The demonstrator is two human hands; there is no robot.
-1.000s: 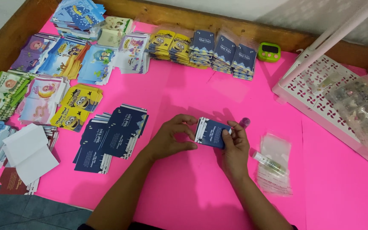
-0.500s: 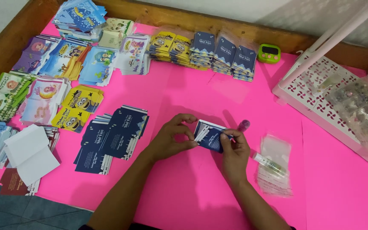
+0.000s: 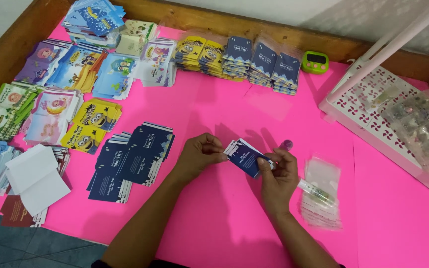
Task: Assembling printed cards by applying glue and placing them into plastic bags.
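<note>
A small stack of dark blue cards is held between both hands above the pink table cover. My left hand pinches its left edge. My right hand grips its right end with thumb on top. Loose dark blue cards lie spread to the left of my left hand. Clear plastic sleeves with a small glue tube on them lie just right of my right hand.
Stacks of colourful cartoon cards and yellow cards cover the left and back. More blue packs and a green timer sit at the back. A white perforated basket stands at right. White folded paper lies at left.
The card stack has tilted and shifted slightly; my right thumb has slid onto its right end. Both hands stay in about the same place.
</note>
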